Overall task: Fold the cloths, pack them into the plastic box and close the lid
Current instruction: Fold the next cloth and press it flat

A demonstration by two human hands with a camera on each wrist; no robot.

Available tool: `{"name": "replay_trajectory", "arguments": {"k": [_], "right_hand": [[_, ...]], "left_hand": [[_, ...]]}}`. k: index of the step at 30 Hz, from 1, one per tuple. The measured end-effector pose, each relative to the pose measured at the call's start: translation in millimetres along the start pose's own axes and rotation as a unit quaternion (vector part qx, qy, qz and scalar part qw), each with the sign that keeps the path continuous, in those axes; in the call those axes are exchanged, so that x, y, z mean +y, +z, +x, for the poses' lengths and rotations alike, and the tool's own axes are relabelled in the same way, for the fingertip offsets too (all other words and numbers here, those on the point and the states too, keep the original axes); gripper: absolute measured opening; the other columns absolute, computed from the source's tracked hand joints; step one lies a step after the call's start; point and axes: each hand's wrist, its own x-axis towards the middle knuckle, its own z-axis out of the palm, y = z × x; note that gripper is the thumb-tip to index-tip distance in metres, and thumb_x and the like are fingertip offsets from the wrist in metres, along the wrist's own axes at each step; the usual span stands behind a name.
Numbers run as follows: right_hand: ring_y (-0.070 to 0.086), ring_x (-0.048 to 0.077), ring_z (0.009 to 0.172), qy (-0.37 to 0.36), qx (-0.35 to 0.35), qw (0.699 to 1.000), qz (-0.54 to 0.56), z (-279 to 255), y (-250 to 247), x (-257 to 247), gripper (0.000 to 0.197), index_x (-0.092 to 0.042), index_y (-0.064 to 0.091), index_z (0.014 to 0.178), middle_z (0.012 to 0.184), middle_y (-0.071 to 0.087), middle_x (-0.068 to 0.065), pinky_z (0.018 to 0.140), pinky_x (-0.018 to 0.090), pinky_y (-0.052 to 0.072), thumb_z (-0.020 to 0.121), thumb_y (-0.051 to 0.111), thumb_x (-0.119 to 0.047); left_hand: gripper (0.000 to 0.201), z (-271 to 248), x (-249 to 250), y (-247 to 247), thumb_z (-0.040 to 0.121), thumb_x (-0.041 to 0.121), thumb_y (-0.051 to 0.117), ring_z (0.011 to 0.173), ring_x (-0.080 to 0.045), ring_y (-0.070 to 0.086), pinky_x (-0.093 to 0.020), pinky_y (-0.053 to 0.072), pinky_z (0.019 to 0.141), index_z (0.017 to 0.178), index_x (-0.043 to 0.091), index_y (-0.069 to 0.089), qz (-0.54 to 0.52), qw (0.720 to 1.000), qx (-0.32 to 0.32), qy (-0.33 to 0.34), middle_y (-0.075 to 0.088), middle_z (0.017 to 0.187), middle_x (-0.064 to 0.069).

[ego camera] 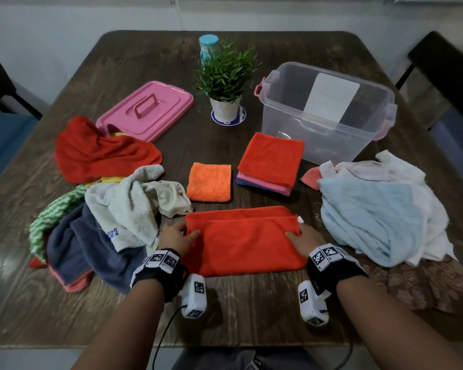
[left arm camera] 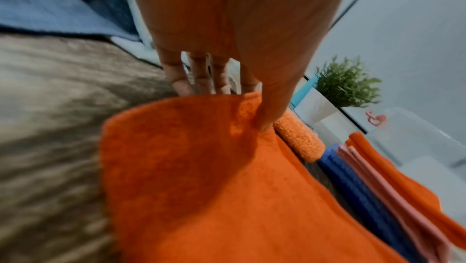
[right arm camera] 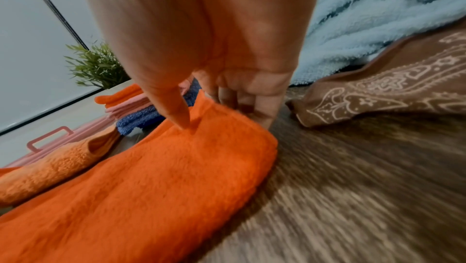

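Note:
An orange-red cloth (ego camera: 243, 241), folded in half lengthwise, lies flat on the table in front of me. My left hand (ego camera: 189, 231) pinches its left end, with the thumb (left arm camera: 267, 116) on top and the fingers (left arm camera: 176, 80) behind the edge. At the right end my right hand (ego camera: 294, 232) pinches it, thumb (right arm camera: 176, 112) on top and fingers curled under the corner. The clear plastic box (ego camera: 278, 124) stands open at the back right. Its pink lid (ego camera: 147, 110) lies at the back left. A folded stack topped by an orange-red cloth (ego camera: 271, 158) and a small folded orange cloth (ego camera: 209, 182) lie mid-table.
Unfolded cloths are heaped on the left: red (ego camera: 99, 153), grey-white (ego camera: 123, 204), navy (ego camera: 91, 244). On the right lie a light blue towel (ego camera: 369, 217), white cloths (ego camera: 401, 166) and a brown patterned cloth (ego camera: 425, 284). A potted plant (ego camera: 226, 81) and a bottle (ego camera: 209, 46) stand at the back.

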Motion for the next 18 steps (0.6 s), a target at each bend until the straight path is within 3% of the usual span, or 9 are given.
{"name": "replay_trajectory", "arguments": {"k": [2, 4, 6, 9, 12, 15, 18], "right_hand": [[0.055, 0.033, 0.114, -0.006, 0.007, 1.000, -0.008, 1, 3, -1, 0.035, -0.006, 0.054, 0.127, 0.124, 0.060, 0.016, 0.085, 0.029, 0.039, 0.099, 0.046, -0.026], [0.055, 0.034, 0.114, -0.008, 0.011, 1.000, -0.017, 2, 4, -2, 0.034, -0.006, 0.054, 0.126, 0.124, 0.060, 0.017, 0.087, 0.030, 0.039, 0.099, 0.045, -0.024], [0.057, 0.033, 0.109, -0.013, 0.012, 1.000, -0.011, 3, 4, -1, 0.028, -0.006, 0.058, 0.118, 0.115, 0.062, 0.016, 0.081, 0.029, 0.039, 0.098, 0.046, -0.021], [0.060, 0.033, 0.096, -0.035, 0.039, 0.999, 0.015, 5, 2, 0, 0.014, -0.009, 0.059, 0.089, 0.093, 0.059, 0.013, 0.069, 0.027, 0.033, 0.092, 0.055, -0.022], [0.056, 0.031, 0.097, -0.039, 0.084, 0.995, 0.024, 12, -1, -1, 0.023, -0.008, 0.057, 0.090, 0.101, 0.050, 0.012, 0.075, 0.028, 0.034, 0.088, 0.063, -0.030], [0.056, 0.030, 0.102, -0.037, 0.064, 0.997, 0.014, 21, -5, -6, 0.034, -0.005, 0.060, 0.104, 0.110, 0.055, 0.014, 0.078, 0.029, 0.035, 0.091, 0.061, -0.036], [0.058, 0.029, 0.100, -0.044, 0.072, 0.995, 0.044, 29, -8, -11, 0.027, -0.004, 0.066, 0.100, 0.106, 0.064, 0.014, 0.074, 0.027, 0.036, 0.091, 0.062, -0.030]], "left_hand": [[0.022, 1, 7, 2, 0.082, 0.022, 0.072, 0.083, -0.026, 0.064, -0.039, 0.049, 0.078, 0.091, 0.002, 0.068, -0.076, 0.997, -0.007, 0.005, 0.069, 0.091, -0.018], [0.020, 3, 7, 2, 0.083, 0.018, 0.072, 0.083, -0.027, 0.064, -0.035, 0.048, 0.076, 0.093, 0.001, 0.068, -0.075, 0.997, 0.008, -0.009, 0.069, 0.090, -0.016], [0.023, 4, -1, 3, 0.082, 0.020, 0.071, 0.096, -0.032, 0.061, -0.035, 0.046, 0.083, 0.096, 0.003, 0.069, -0.022, 0.999, 0.036, -0.017, 0.065, 0.098, -0.018], [0.027, -1, -7, 2, 0.083, 0.025, 0.071, 0.116, -0.034, 0.043, -0.039, 0.036, 0.100, 0.106, 0.010, 0.069, 0.034, 0.998, 0.057, -0.022, 0.048, 0.115, -0.017], [0.032, -3, -4, 2, 0.082, 0.028, 0.073, 0.114, -0.034, 0.043, -0.038, 0.036, 0.101, 0.111, 0.014, 0.069, 0.029, 0.998, 0.060, -0.010, 0.045, 0.113, -0.016], [0.022, 1, 0, 0, 0.083, 0.026, 0.071, 0.099, -0.033, 0.055, -0.038, 0.044, 0.093, 0.100, 0.013, 0.071, 0.002, 0.998, 0.065, 0.017, 0.053, 0.105, -0.015], [0.013, 3, 5, 1, 0.086, 0.021, 0.066, 0.089, -0.028, 0.058, -0.035, 0.045, 0.081, 0.091, 0.009, 0.067, -0.036, 0.997, 0.056, 0.048, 0.060, 0.095, -0.011]]}}
